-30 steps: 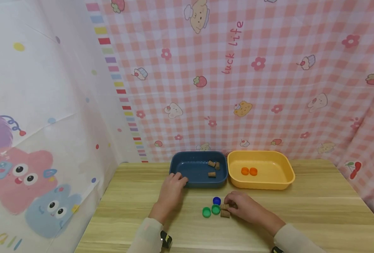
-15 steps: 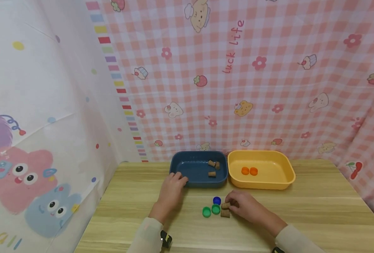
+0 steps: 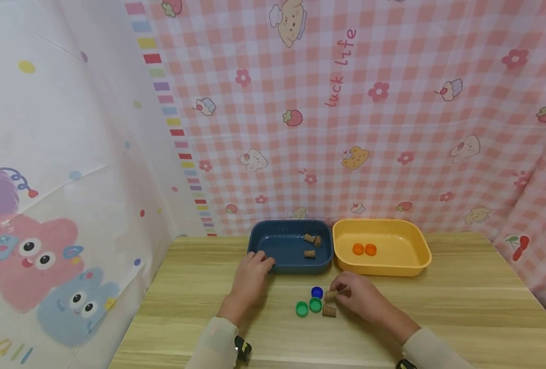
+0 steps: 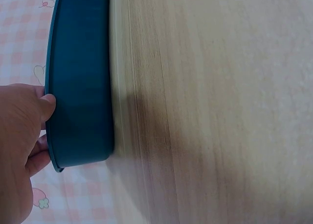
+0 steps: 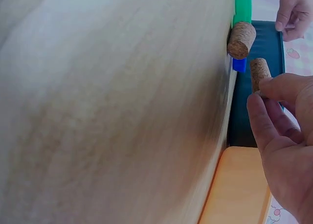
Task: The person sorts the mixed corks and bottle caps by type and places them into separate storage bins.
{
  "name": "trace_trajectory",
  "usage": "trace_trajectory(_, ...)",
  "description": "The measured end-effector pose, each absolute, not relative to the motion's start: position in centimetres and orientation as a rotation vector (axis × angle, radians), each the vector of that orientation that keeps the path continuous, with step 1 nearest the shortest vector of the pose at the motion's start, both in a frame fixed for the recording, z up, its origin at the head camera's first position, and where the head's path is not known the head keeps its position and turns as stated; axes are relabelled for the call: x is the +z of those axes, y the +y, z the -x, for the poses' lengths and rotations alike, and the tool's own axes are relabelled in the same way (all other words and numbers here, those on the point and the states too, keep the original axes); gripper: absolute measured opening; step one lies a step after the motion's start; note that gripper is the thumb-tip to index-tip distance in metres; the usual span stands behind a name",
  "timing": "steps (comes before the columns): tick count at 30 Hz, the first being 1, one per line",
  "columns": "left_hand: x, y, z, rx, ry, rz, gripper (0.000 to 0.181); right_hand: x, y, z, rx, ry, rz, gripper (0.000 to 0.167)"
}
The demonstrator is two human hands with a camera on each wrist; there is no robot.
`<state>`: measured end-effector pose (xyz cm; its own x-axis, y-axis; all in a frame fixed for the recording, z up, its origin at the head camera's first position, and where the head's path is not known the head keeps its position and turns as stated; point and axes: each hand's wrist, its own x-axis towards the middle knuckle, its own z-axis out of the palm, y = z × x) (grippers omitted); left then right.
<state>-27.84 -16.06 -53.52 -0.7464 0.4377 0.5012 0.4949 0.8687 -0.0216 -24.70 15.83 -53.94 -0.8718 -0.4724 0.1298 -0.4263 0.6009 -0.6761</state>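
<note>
The left hand (image 3: 249, 282) grips the near left rim of the dark blue tray (image 3: 291, 269); in the left wrist view its thumb (image 4: 48, 105) lies over the rim. Between thumb and fingers, the right hand (image 3: 360, 297) pinches one cork (image 3: 330, 295), seen raised off the table in the right wrist view (image 5: 259, 73). Another cork (image 3: 329, 311) lies on the table just below it. To the left are a blue cap (image 3: 317, 292) and two green caps (image 3: 316, 305) (image 3: 302, 309). Three corks (image 3: 309, 254) lie inside the blue tray.
A yellow tray (image 3: 383, 269) stands right beside the blue one and holds two orange caps (image 3: 358, 249) (image 3: 370, 249). Behind both trays hangs a pink checked cloth (image 3: 319, 154). The wooden table (image 3: 189, 287) extends on both sides.
The right hand has lifted its cork slightly up and away from the cork lying below. The left hand stays on the tray rim.
</note>
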Motion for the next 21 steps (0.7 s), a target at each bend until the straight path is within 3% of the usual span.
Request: trace_trajectory(21,-53.5,-16.1,27.8,-0.178,-2.530,0.685,0.019,-52.1,15.6,25.2,-1.353,2.648,0.573,0.020)
